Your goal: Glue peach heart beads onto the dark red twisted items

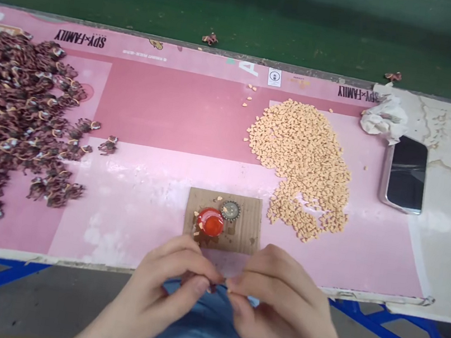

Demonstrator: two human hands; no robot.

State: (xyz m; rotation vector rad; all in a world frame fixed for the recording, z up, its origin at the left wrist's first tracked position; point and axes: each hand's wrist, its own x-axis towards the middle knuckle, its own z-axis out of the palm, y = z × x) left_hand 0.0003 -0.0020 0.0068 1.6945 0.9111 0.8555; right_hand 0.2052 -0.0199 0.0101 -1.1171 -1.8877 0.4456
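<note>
Just in front of the table edge, my left hand (pixel 173 274) and my right hand (pixel 282 302) meet fingertip to fingertip. The left fingers pinch a small dark brown figure (pixel 212 288), mostly hidden by them. Between the right thumb and forefinger a tiny tan piece (pixel 229 290) barely shows. Beyond the hands lies a wooden board (pixel 247 234) bearing a red dish (pixel 211 223) and a metal bottle cap (pixel 231 210), with a few tan pieces around them.
A large heap of small dark brown figures (pixel 12 120) covers the table's left side. Many tan pieces (pixel 303 158) lie piled right of centre. A phone (pixel 408 173) and a crumpled tissue (pixel 386 117) are at the right. Behind runs a green surface (pixel 248 14).
</note>
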